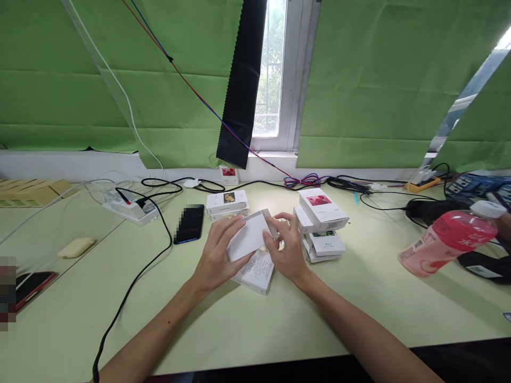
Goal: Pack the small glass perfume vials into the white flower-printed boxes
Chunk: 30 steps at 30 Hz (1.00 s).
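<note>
A small white cardboard box (248, 238) is held tilted above the table, between both hands. My left hand (217, 250) wraps around its left side, thumb below and fingers over the top. At the box's right end, my right hand (285, 247) grips the edge with thumb and fingertips. Beneath them a white printed box (255, 272) lies on the table. To the right stands a stack of white boxes (323, 210), the top one with a red picture. Behind my left hand are stacked white boxes (227, 201) with a yellowish picture.
A dark phone (189, 223) lies left of the boxes, near a power strip (130, 210) and a black cable (139, 287). A pink drink bottle (449, 239) leans at the right. Another small box (229, 174) stands by the wall.
</note>
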Each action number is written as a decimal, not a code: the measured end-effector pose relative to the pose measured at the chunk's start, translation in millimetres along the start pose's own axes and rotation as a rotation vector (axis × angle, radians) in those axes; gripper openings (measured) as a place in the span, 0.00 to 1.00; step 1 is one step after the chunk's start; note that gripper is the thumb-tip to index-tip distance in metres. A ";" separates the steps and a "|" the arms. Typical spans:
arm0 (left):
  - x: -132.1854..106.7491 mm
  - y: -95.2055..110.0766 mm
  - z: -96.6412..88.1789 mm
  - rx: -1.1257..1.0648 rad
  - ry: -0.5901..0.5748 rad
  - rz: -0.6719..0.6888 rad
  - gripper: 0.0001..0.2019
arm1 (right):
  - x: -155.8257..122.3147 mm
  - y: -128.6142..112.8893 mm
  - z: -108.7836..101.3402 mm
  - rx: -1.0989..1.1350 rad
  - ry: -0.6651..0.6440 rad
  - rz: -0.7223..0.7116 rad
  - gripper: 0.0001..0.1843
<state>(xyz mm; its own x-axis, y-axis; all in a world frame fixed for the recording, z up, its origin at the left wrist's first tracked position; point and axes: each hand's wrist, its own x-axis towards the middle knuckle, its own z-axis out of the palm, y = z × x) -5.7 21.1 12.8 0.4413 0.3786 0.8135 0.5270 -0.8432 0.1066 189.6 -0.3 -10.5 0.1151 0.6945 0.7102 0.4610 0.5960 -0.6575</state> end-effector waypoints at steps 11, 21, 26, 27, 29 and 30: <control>0.4 2.4 -2.5 -0.024 -0.046 -0.042 0.38 | 1.2 -0.7 0.7 0.042 -0.004 0.032 0.06; -2.9 -0.4 -0.8 -0.027 -0.094 -0.129 0.41 | 1.8 -0.1 0.4 0.048 -0.030 0.044 0.06; -4.3 -1.1 0.3 -0.023 -0.112 -0.153 0.41 | 1.5 -0.6 -0.3 0.030 -0.028 0.030 0.05; -4.5 -1.2 0.6 -0.022 -0.115 -0.156 0.41 | 1.5 -0.7 -0.4 0.023 -0.029 0.027 0.05; -4.6 -1.6 1.1 -0.021 -0.120 -0.161 0.41 | 1.4 -0.6 -0.5 0.018 -0.032 0.024 0.05; -4.6 -1.8 1.2 -0.020 -0.120 -0.161 0.41 | 1.4 -0.5 -0.5 0.020 -0.031 0.022 0.05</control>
<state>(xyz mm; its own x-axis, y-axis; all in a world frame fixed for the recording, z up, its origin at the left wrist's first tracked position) -7.7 21.3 8.2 0.4368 0.5510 0.7111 0.5837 -0.7751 0.2420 190.1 0.1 -9.0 0.0973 0.7197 0.6875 0.4407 0.5882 -0.6781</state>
